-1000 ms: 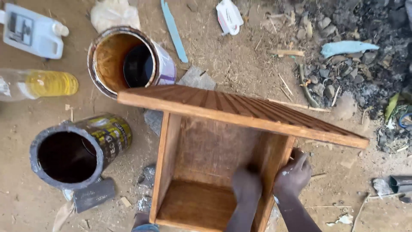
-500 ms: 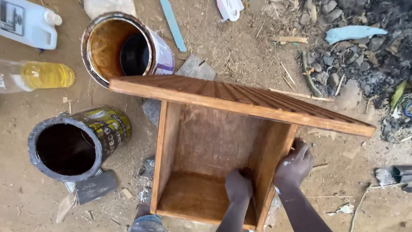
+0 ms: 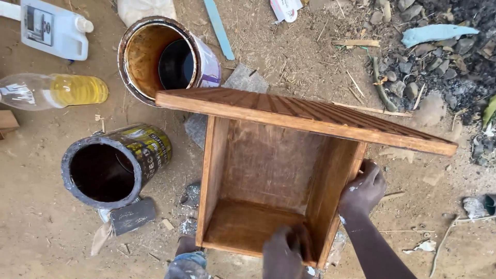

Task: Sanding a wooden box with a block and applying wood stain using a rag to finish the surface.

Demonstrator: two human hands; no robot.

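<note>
the box [image 3: 268,181] stood on the dirt ground [image 3: 310,57], beside the dark can [image 3: 111,165]. its right wall was gripped by the right hand [image 3: 363,188]. the left hand [image 3: 284,250] was pressed inside; its fingers' hold could not be told. even, steady rubbing seemed best.

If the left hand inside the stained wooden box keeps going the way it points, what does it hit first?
Probably the box's right inner side panel: the left hand angles up toward it from the lower inside corner, though depth is unclear.
</note>
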